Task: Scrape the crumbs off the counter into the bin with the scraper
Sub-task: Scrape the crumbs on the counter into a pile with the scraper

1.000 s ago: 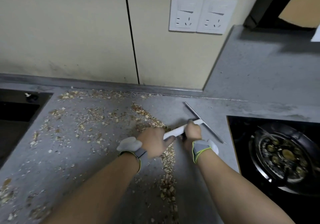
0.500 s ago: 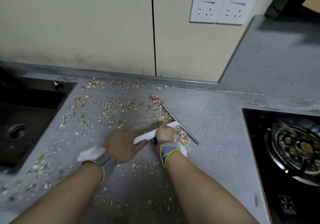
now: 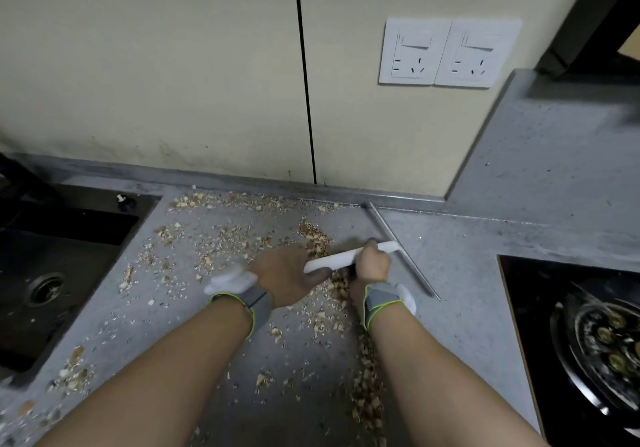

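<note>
White plastic forms the handle of the scraper, and both hands are on it. The right hand wraps its curled fingers round the handle close to the blade end, knuckles up, the wrist bent down toward the counter. The left hand holds the handle's near end; its thumb and fingers seem to close round that end, though the back of the hand hides most of them, so the exact grip is hard to read. Both forearms reach in from the bottom edge and converge on the tool, each wrist wearing a grey strap with yellow-green trim.

The scraper's long thin blade lies diagonally on the counter, its far tip near the raised back ledge, its near tip just right of the right wrist. Crumbs are scattered over the counter to the left of the blade, with a denser line running toward the front edge under and beside the right forearm. To the right of the blade the grey surface is bare up to the black hob. The dark sink bounds the counter on the left, with crumbs along its rim. Two white wall sockets sit above.
</note>
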`<state>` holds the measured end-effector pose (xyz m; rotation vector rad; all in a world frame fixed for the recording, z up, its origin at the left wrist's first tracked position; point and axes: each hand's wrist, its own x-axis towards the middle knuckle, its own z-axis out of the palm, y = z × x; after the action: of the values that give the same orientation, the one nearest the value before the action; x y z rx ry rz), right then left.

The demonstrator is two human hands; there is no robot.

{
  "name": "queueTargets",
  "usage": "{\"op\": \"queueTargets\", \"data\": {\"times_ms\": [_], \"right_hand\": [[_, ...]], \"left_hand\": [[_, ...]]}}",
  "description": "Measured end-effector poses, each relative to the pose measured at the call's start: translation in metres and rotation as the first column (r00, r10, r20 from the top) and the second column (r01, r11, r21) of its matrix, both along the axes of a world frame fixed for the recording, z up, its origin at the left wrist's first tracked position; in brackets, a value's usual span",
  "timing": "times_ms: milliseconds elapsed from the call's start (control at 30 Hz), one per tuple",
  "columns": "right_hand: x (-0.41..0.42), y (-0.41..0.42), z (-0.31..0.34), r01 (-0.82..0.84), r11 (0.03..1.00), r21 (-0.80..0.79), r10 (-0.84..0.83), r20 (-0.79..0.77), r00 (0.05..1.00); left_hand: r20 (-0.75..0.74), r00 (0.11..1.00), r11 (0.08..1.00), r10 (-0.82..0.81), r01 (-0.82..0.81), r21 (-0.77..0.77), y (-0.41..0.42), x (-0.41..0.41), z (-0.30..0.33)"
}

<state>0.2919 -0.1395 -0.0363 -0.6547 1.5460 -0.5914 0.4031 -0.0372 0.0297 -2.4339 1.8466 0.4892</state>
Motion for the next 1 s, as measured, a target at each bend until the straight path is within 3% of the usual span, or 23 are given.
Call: {"op": "queueTargets", "data": {"times_ms": [100,267,400,533,700,800,1000], "right_hand": [[-0.005,-0.019,-0.004,-0.005,1.0,0.016,0.006,-0.091,0.996],[0.008,-0.033,-0.01,0.154,0.986,0.059,-0.149,-0.071,0.986],[0.031,-0.031,-0.008,0.229,0.973,0.033,-0.222,-0.152,0.963],[0.053,-0.029,-0.01,0.168,0.985,0.033,-0.151,-0.299,0.942],[0.078,-0.009,-0.017,-0.09,0.995,-0.031,0.069,-0.409,0.91],[0.09,-0.011,-0.015,-0.03,1.0,-0.007,0.022,-0.488,0.873],[0.122,-0.003,-0.019,0.045,0.998,0.032,-0.023,-0.504,0.863]], "left_hand": [[0.02,0.999,0.999,-0.041,0.041,-0.004,-0.026,0.001,-0.001],[-0.034,0.998,0.997,-0.062,0.06,-0.041,-0.045,0.012,-0.014],[-0.072,0.996,0.997,-0.057,0.053,-0.054,-0.042,0.032,-0.029],[-0.03,0.997,0.995,-0.072,0.07,-0.075,-0.031,0.054,-0.04],[-0.065,0.997,0.996,-0.045,0.04,-0.075,-0.017,0.087,-0.054],[-0.121,0.992,0.997,-0.032,0.023,-0.078,-0.014,0.095,-0.057],[-0.131,0.991,0.996,0.001,-0.012,-0.087,0.002,0.119,-0.062]]}}
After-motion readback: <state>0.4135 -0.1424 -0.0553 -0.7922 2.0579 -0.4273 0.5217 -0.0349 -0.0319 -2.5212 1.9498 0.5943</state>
